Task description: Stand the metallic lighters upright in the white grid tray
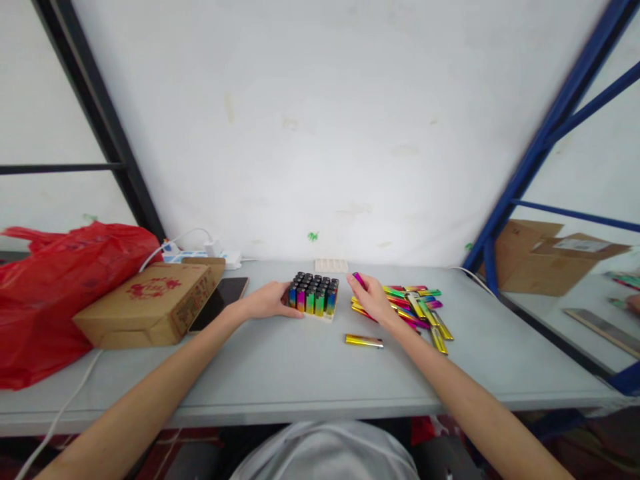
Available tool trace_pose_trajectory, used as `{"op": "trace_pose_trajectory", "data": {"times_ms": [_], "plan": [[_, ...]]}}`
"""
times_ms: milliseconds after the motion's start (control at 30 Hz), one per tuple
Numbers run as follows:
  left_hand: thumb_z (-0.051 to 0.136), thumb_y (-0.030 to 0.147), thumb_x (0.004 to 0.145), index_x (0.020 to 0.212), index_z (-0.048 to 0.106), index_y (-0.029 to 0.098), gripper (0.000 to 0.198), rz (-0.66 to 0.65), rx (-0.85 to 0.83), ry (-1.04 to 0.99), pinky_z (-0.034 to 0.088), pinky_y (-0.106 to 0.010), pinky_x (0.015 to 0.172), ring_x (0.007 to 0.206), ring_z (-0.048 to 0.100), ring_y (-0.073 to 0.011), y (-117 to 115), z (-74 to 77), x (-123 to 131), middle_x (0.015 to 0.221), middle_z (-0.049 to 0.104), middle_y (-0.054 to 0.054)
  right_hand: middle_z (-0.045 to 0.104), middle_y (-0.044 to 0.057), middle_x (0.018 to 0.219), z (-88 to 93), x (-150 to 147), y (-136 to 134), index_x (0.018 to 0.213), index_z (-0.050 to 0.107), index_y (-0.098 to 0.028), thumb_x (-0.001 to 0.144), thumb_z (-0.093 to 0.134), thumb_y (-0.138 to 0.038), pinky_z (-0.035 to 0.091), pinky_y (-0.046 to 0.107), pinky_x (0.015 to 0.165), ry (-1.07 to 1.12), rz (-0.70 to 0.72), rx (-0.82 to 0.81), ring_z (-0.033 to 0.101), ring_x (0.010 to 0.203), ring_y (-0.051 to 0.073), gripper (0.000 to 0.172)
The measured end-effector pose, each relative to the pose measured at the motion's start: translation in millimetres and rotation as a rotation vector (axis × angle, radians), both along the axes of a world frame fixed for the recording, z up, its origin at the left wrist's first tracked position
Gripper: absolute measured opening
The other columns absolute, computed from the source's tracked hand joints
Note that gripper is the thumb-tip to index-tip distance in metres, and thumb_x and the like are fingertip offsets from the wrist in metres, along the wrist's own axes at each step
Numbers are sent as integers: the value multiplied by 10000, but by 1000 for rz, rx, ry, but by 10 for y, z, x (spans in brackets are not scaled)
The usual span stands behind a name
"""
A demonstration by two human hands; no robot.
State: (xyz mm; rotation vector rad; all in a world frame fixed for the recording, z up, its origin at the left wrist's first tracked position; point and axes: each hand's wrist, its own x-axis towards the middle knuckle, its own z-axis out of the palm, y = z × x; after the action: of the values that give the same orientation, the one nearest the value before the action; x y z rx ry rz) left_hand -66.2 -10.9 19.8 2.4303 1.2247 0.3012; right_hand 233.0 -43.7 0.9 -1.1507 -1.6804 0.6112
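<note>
Upright black-topped lighters [314, 293] in several bright colours stand in close rows in a pale tray [325, 319]. My left hand [273, 301] is closed around the tray's left side, thumb along the front, its other fingers partly hidden behind. Just right of the tray, my right hand [371, 299] pinches a purple lighter [358, 279], whose lower part is hidden by the fingers. Under and beyond that hand lies a loose heap of shiny multicoloured lighters [417, 308]. One gold lighter [364, 341] lies apart, nearer the front edge.
Behind the lighters, a second pale tray [331, 265] rests by the wall. To the left are a dark flat device [223, 300], a brown cardboard box [145, 303], a red plastic bag [45, 287] and a white power strip [227, 258]. A blue metal frame [530, 157] rises at right.
</note>
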Motion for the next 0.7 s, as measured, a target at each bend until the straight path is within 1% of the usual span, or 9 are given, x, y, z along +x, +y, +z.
{"op": "trace_pose_trajectory", "data": {"times_ms": [100,200,333,433,533,633,700], "plan": [[743,703,711,1034,657,179,621,3,6,11,446,-282,649,776,656,-241,1,-2,1,871,718,-29,308,-47,586,-26,-45,-35,592,367,-224,946,484,-680,237,276,554,-127,-54,58,314,583,115,589],[743,702,710,1024,659,179,615,8,5,14,442,-281,642,772,659,-240,10,-9,-3,875,721,-31,287,-46,566,-19,-56,-67,564,355,-225,936,484,-605,211,285,555,-200,-80,66,304,567,112,548],[743,706,706,1006,657,175,616,8,8,11,446,-282,647,764,658,-237,29,-26,-12,864,716,-32,370,-35,544,13,-32,-67,579,391,-225,912,453,-482,230,284,566,-240,-66,97,370,572,127,425],[740,706,711,1001,654,179,608,3,4,13,442,-280,647,769,654,-236,30,-26,-12,868,712,-30,421,-33,555,44,-17,-62,618,401,-229,943,450,-491,258,281,580,-251,-46,109,403,583,137,420],[740,700,712,1009,653,179,606,5,3,13,444,-279,650,774,653,-237,17,-13,-6,872,711,-30,487,-35,602,90,-8,-85,705,437,-232,1002,449,-521,295,279,600,-272,-45,116,444,593,145,415],[750,694,710,1033,656,172,621,14,4,17,447,-281,650,782,658,-241,9,-4,-2,885,718,-37,548,-30,666,152,12,-140,814,477,-235,1062,412,-479,353,276,626,-320,22,119,506,618,154,355],[758,693,713,1059,663,174,631,13,4,13,450,-279,655,801,665,-245,10,-8,-3,904,729,-38,598,0,763,197,29,-184,857,508,-228,1089,389,-452,408,280,690,-396,89,177,557,702,164,344]]}}
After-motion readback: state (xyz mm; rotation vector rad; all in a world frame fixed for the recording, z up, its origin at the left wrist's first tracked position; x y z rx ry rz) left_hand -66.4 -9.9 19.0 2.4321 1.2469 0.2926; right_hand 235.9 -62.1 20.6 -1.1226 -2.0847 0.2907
